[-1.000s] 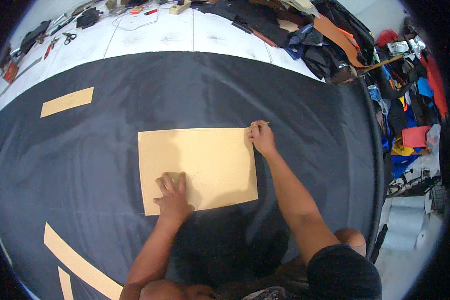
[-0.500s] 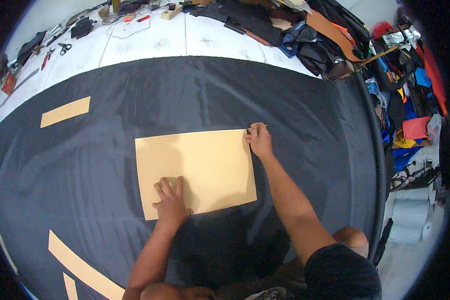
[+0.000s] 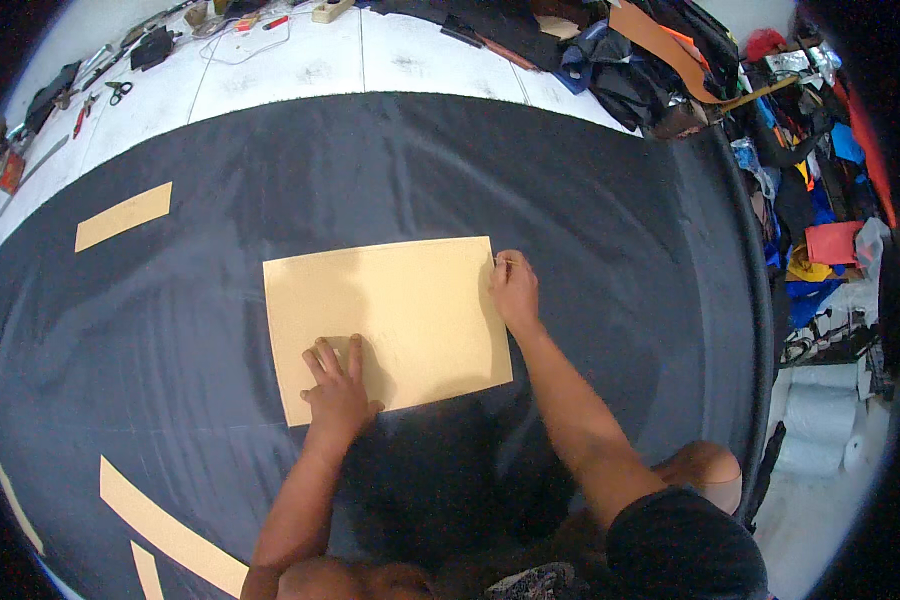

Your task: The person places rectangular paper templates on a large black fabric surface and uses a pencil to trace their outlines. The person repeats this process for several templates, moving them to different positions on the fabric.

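Observation:
A large rectangular tan cardboard sheet (image 3: 420, 310) lies flat on the dark grey fabric (image 3: 370, 170). My left hand (image 3: 338, 400) presses on its lower left part, fingers spread. At the sheet's right edge, just below the upper right corner, my right hand (image 3: 515, 285) is closed in a pinch. Between its fingers is a thin yellowish stick (image 3: 509, 262), pen-like, mostly hidden by the fingers.
Smaller tan strips lie on the fabric: a short one (image 3: 123, 217) at the far left, a long curved one (image 3: 165, 520) near left. Scissors (image 3: 119, 92) and other tools rest on the white tabletop (image 3: 270, 80). Cloth scraps (image 3: 610, 60) pile up at the far right.
My right hand has moved down along the sheet's right edge from the upper right corner. My left hand stays on the sheet. The whole view has shifted slightly.

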`<state>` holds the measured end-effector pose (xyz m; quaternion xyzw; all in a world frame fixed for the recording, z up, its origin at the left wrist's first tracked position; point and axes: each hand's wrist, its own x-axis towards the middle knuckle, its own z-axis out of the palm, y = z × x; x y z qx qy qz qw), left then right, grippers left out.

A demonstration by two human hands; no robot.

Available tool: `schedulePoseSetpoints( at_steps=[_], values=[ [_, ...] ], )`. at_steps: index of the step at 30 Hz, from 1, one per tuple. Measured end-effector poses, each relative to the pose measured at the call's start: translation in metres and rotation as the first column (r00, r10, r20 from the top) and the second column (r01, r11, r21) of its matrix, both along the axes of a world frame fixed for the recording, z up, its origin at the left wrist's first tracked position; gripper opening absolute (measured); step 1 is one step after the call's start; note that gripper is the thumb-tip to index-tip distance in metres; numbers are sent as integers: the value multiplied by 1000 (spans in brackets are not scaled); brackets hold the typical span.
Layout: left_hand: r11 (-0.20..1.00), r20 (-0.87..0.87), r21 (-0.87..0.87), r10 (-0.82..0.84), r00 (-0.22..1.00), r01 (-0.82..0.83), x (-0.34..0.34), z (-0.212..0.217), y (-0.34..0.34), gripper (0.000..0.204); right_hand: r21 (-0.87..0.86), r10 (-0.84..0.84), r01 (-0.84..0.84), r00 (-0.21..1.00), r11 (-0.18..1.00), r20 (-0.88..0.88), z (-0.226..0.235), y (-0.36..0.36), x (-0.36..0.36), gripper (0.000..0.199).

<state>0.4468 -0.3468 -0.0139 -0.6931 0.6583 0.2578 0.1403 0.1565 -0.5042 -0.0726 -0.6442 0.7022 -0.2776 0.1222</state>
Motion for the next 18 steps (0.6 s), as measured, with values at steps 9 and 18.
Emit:
schedulePoseSetpoints(
  at_steps=[9,18],
  values=[
    [999,-22,35,6,1000,-5,1,-1,-2,120,124,-48,40,997,991,65,20,54,-1,21],
    [999,-20,-51,-15,1000,14,1,-1,1,118,136,-60,57,998,989,20,25,116,-11,20]
  ],
)
